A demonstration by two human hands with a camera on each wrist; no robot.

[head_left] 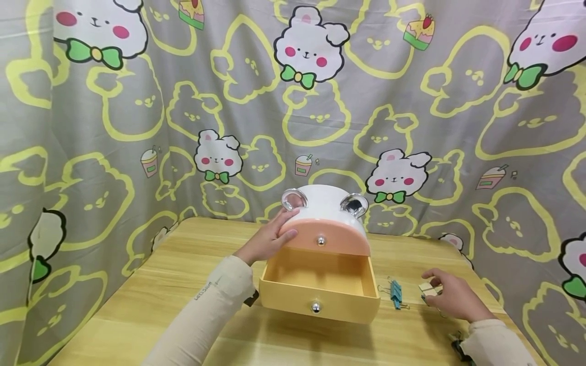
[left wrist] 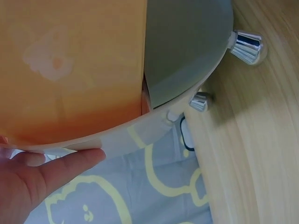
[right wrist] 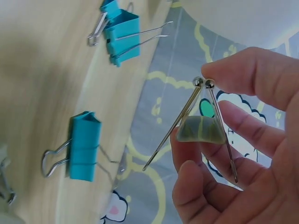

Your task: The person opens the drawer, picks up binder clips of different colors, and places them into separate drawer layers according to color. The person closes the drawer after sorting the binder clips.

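A small desktop drawer box (head_left: pixel 320 203) with a rounded white top, silver ears and a pink upper drawer stands on the table. Its yellow lower drawer (head_left: pixel 316 300) is pulled out, with bare floor showing. My left hand (head_left: pixel 272 236) rests on the box's left side, fingers near the silver ear and thumb at the pink front; in the left wrist view its fingers lie along the pale side wall (left wrist: pixel 140 135). My right hand (head_left: pixel 458 295) pinches a pale yellow binder clip (right wrist: pixel 201 129) by its metal handles. Teal binder clips (right wrist: pixel 85 147) lie close by.
Between drawer and right hand lie teal binder clips (head_left: pixel 396 294). More dark clips (head_left: pixel 461 349) sit beside the right sleeve. A dark object (head_left: pixel 251 299) shows left of the drawer. A patterned curtain (head_left: pixel 261 112) hangs behind the wooden table (head_left: pixel 174 274).
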